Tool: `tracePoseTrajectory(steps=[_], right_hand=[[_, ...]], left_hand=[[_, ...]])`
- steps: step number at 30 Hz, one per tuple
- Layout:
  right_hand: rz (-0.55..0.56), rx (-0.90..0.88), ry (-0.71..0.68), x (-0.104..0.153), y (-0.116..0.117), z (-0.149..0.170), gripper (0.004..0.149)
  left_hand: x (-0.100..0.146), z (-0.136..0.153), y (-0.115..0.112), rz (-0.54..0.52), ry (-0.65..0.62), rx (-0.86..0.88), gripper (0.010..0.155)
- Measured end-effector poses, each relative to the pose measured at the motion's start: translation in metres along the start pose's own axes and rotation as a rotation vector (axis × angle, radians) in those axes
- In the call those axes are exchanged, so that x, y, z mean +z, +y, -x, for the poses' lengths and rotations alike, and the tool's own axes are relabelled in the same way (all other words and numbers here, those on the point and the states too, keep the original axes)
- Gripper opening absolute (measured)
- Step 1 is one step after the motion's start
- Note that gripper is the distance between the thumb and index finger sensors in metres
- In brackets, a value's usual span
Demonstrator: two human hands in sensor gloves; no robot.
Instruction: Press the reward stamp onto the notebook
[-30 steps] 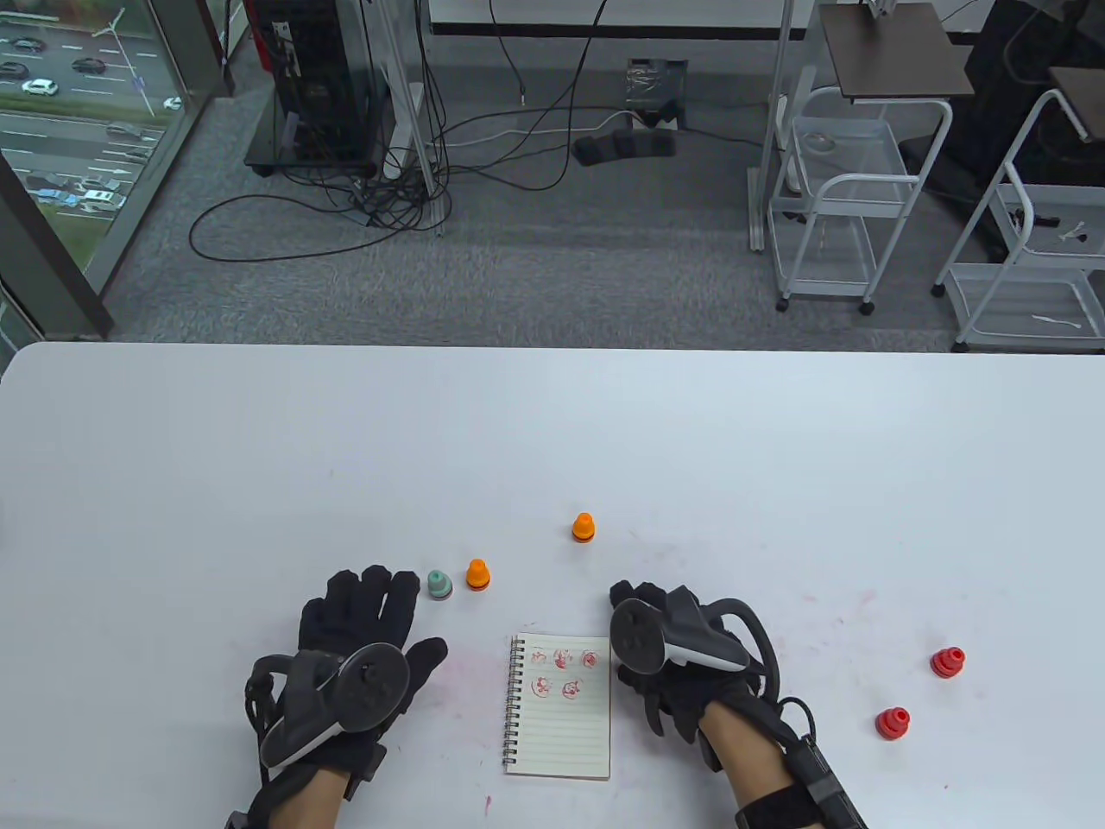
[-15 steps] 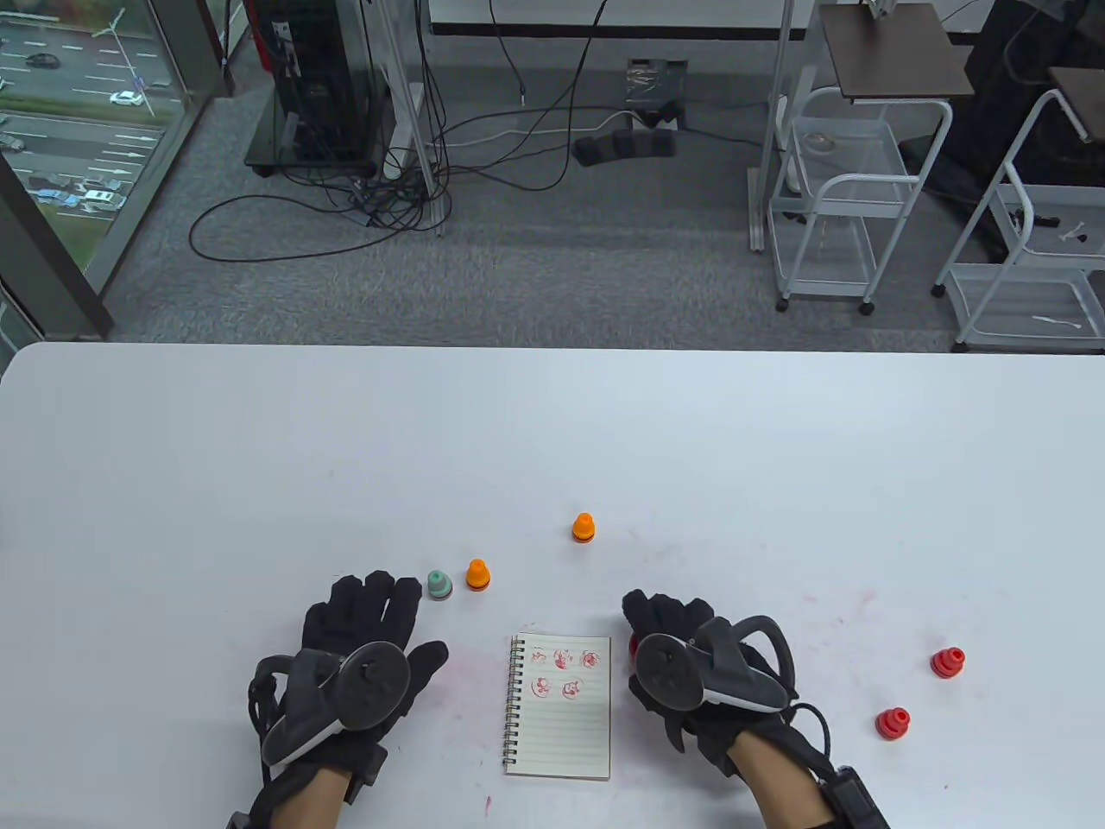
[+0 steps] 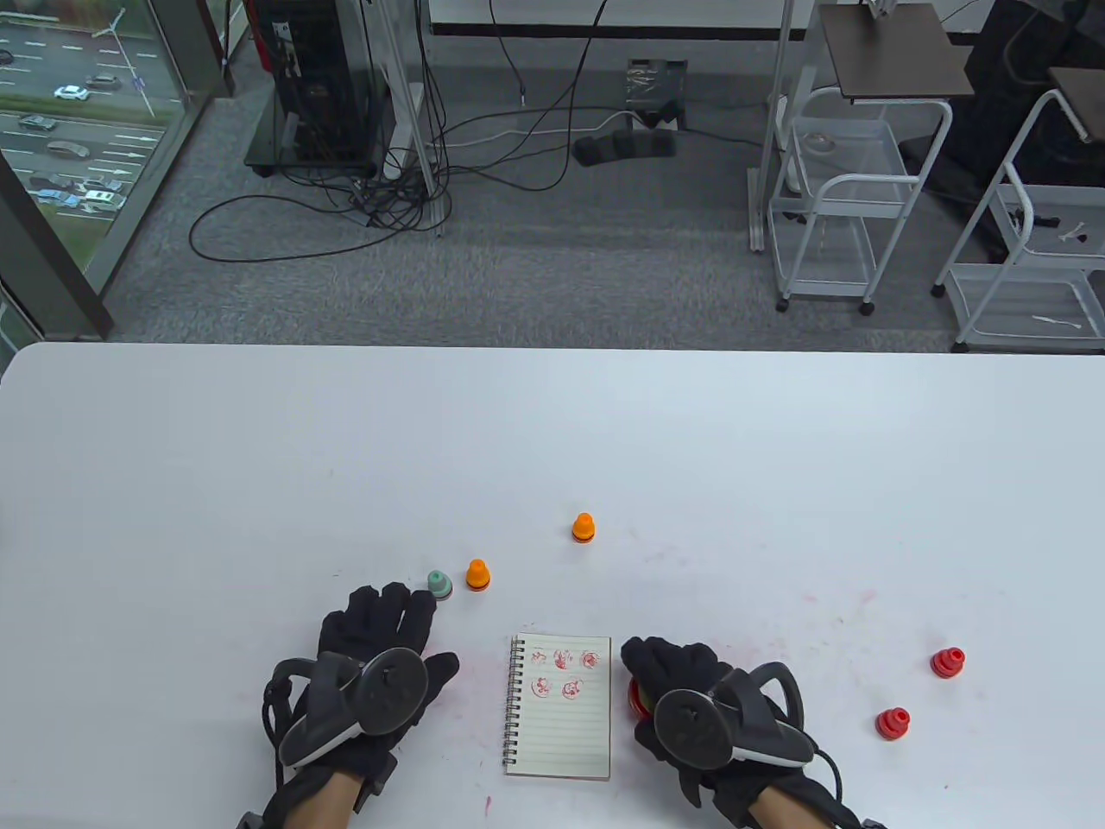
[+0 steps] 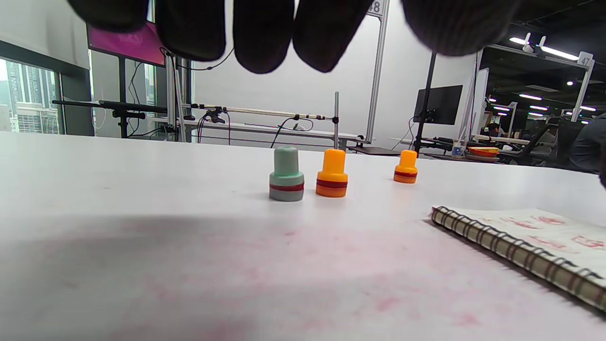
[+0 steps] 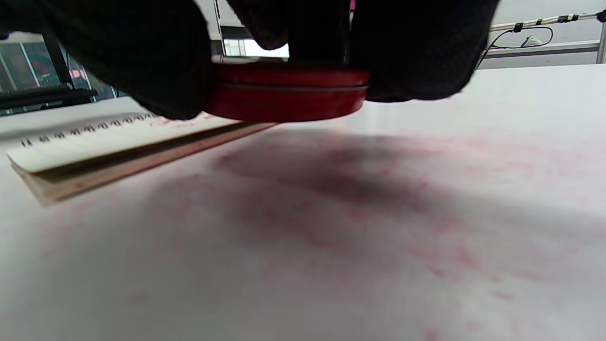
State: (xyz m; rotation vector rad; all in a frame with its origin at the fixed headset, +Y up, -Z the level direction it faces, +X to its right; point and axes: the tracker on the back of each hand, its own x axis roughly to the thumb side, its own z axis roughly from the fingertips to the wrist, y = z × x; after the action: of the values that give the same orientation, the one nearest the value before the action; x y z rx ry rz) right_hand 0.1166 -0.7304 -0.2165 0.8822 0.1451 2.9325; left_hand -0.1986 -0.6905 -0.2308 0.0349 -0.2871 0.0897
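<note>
We note the right hand point(image 3: 691, 691) grasping a red stamp point(image 5: 284, 90) above the table point(image 3: 552, 432), just right of the notebook point(image 3: 561, 725). The left hand point(image 3: 371, 656) lies released, fingers spread, near a green stamp point(image 4: 286, 174) and two orange stamps point(image 4: 332, 174).

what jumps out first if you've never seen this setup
Two black-gloved hands with trackers sit low on the white table, flanking a small spiral notebook whose top lines already carry five red stamp marks. The right hand holds a red stamp just above the table beside the notebook. Beyond the left hand stand a green stamp and two orange ones.
</note>
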Motion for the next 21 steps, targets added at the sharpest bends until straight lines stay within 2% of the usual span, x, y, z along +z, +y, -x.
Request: tracePoseTrajectory(steps=[7, 21], right_hand=[[-0.055, 0.039, -0.017, -0.009, 0.012, -0.007, 0.074], [-0.055, 0.014, -0.003, -0.007, 0.008, -0.006, 0.071]], left_hand=[[-0.001, 0.000, -0.003, 0.029, 0.006, 0.000, 0.077], [-0.001, 0.001, -0.004, 0.035, 0.011, 0.007, 0.077]])
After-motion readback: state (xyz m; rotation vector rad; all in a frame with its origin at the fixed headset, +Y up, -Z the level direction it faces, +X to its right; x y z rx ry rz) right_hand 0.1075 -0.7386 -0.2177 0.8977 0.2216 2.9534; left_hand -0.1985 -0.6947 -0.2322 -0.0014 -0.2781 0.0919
